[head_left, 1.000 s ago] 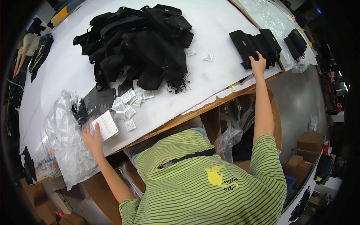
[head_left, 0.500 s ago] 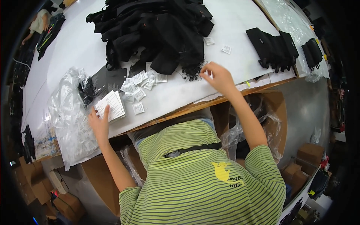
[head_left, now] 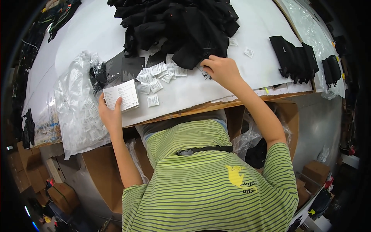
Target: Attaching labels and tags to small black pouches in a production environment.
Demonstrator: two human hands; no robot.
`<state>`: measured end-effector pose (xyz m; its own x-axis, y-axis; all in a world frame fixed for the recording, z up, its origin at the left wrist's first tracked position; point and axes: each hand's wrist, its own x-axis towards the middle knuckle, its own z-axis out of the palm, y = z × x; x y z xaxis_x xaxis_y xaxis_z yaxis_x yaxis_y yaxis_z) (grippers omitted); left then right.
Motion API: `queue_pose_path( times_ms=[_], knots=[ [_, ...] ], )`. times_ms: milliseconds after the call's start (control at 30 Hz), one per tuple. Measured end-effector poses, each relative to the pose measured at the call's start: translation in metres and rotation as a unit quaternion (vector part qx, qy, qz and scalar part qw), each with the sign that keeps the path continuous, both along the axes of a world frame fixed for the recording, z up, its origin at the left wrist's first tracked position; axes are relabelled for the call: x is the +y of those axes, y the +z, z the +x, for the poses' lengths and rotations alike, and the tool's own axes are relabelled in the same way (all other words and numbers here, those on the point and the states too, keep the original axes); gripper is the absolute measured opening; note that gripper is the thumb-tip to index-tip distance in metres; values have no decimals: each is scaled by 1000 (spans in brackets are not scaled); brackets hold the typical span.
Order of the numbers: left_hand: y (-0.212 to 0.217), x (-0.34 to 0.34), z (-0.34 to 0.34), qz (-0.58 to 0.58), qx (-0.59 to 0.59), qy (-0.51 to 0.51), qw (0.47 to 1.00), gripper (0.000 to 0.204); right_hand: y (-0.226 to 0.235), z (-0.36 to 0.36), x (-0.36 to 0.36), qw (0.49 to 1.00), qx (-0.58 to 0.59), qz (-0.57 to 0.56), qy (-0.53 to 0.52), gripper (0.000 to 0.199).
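A white stack of printed cards or booklets (head_left: 123, 92) rests in my left hand (head_left: 111, 113), the thumb across its front and the fingers behind it. My right hand (head_left: 225, 73) is closed in a pinch over a small heap of thin black cords (head_left: 206, 75), just below the black fabric pile (head_left: 174, 33). What sits between those fingertips is too small to make out. White sachets (head_left: 156, 86) lie scattered between my hands. Behind them are flat black cards (head_left: 132, 69), partly covered.
A clear plastic bag (head_left: 79, 116) with small white packets inside hangs over the table's (head_left: 181, 98) front edge on the left. Folded black fabric pieces (head_left: 293, 58) lie at the right. Below the edge stands an open cardboard box (head_left: 291, 120) with plastic lining.
The view has shifted, so the table's contents appear farther right. My right hand has moved over the cords, its fingers closing together. The left hand's stack now lies flatter, its printed front facing up.
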<state>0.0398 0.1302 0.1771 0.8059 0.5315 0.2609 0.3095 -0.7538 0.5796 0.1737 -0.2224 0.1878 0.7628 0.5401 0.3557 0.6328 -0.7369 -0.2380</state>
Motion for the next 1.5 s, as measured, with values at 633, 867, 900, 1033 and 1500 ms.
queue_pose_path(
  times_ms=[633, 867, 900, 1033, 1500],
  knots=[
    [39, -40, -20, -521, -45, -28, 852, 55, 39, -31, -6, 956, 260, 137, -14, 12],
    [28, -55, -21, -446, 48, -137, 883, 78, 17, -50, 14, 976, 206, -2, -75, 13],
    [28, -58, -21, -452, 65, -136, 879, 77, 13, -49, 22, 976, 207, -2, -73, 13],
    [37, -80, -16, -485, 56, -166, 857, 60, -25, -33, 41, 982, 169, -11, -86, 13],
    [31, -114, -6, -518, 24, -234, 823, 27, 78, -25, 24, 919, 109, 366, -101, 8]
  ],
)
